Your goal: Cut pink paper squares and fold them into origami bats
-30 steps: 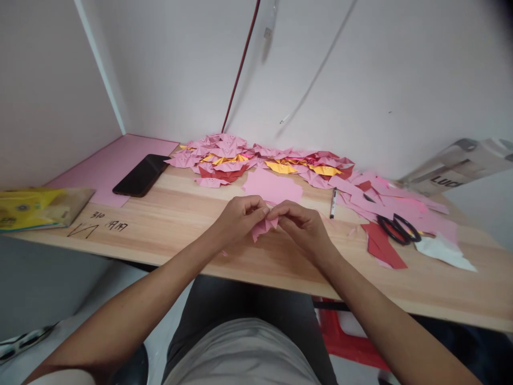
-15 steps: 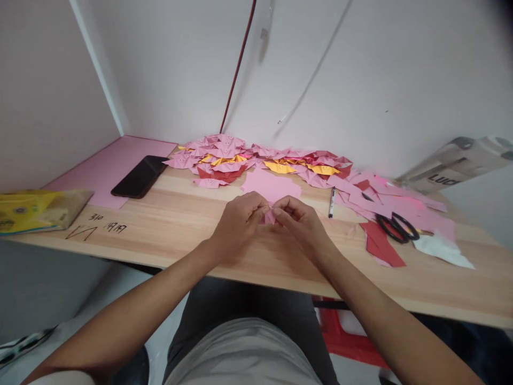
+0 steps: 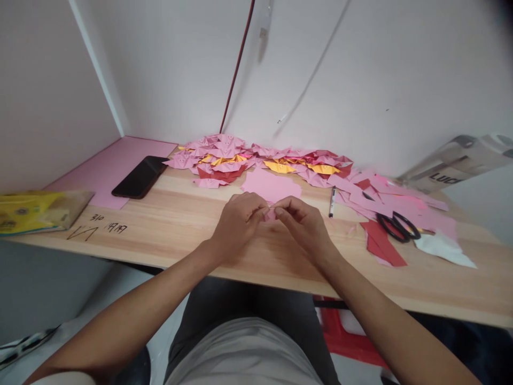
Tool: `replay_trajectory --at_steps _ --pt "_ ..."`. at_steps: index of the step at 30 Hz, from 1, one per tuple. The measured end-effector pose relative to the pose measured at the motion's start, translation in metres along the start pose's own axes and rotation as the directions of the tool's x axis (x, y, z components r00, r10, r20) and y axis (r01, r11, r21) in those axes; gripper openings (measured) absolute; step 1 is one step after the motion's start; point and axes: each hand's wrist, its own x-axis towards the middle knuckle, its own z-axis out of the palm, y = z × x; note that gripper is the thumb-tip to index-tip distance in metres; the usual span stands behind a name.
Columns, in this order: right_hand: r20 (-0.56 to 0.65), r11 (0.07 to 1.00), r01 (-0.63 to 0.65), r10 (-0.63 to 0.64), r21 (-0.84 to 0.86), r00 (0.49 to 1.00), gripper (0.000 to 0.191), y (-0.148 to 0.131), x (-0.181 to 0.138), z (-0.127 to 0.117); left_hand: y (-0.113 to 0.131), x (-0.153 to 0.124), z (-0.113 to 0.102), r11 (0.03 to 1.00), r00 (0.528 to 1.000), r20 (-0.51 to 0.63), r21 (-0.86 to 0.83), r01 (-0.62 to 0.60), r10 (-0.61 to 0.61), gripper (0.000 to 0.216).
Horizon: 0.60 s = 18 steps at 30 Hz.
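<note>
A small piece of pink paper (image 3: 270, 215) is pinched between my two hands near the middle of the table. My left hand (image 3: 243, 218) grips its left side with thumb and forefinger. On its right side my right hand (image 3: 300, 218) does the same, and the fingers cover most of the paper. Just beyond the hands lies flat pink paper (image 3: 274, 186). Behind that is a long heap of folded paper shapes (image 3: 224, 147), mostly pink with some yellow and red, several with small drawn dots.
On the left, a black phone (image 3: 139, 177) rests on a pink sheet (image 3: 108, 158), near a yellow packet (image 3: 36, 211). To the right are a marker pen (image 3: 332, 202), paper scraps (image 3: 404, 206), black-handled scissors (image 3: 395, 227), red paper (image 3: 382, 243) and a white piece (image 3: 443, 248).
Both hands stay in nearly the same place. Less of the pink paper shows below the fingertips now, its lower edge sitting higher.
</note>
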Motion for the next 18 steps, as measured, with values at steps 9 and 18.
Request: replay_trajectory --at_steps 9,18 --pt "-0.134 0.948 0.169 -0.211 -0.272 0.968 0.007 -0.0057 -0.0058 0.0005 0.0018 0.0003 -0.0003 0.999 0.971 -0.236 -0.032 -0.039 0.030 0.012" --pt "-0.034 0.666 0.431 -0.565 -0.609 0.825 0.010 -0.0021 -0.0058 -0.0029 0.0024 0.0027 -0.0031 0.828 0.933 0.158 -0.430 0.360 -0.324 0.032"
